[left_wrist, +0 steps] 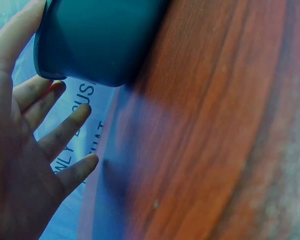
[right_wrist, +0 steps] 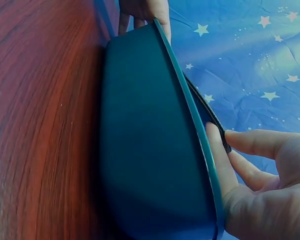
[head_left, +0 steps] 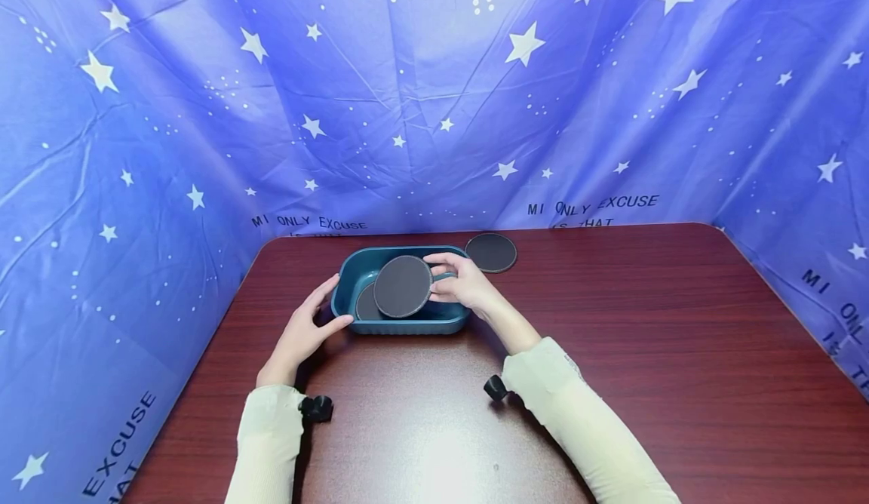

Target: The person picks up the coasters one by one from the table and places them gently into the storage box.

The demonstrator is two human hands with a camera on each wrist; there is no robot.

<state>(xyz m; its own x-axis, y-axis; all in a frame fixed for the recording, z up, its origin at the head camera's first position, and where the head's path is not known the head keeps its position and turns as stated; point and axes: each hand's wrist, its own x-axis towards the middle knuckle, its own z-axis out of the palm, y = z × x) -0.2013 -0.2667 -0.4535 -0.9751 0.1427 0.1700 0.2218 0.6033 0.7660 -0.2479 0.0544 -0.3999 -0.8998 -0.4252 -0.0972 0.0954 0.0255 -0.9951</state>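
My right hand (head_left: 464, 287) pinches the edge of a dark round coaster (head_left: 403, 287) between thumb and fingers. The coaster is tilted over a teal rectangular basin (head_left: 400, 328), and its thin edge (right_wrist: 205, 102) shows just past the rim in the right wrist view. Beneath it, partly hidden, another dark round coaster (head_left: 367, 305) lies inside the basin. My left hand (head_left: 308, 330) rests at the basin's left end, thumb and fingers spread at the rim. In the left wrist view those fingers (left_wrist: 70, 132) are extended beside the basin wall (left_wrist: 100, 40).
A third dark round coaster (head_left: 492, 253) lies on the reddish-brown wooden table (head_left: 611, 323), just right of the basin's far corner. Blue star-printed cloth (head_left: 407, 96) hangs behind the table and along both sides. Each sleeved wrist carries a small black camera (head_left: 317, 409).
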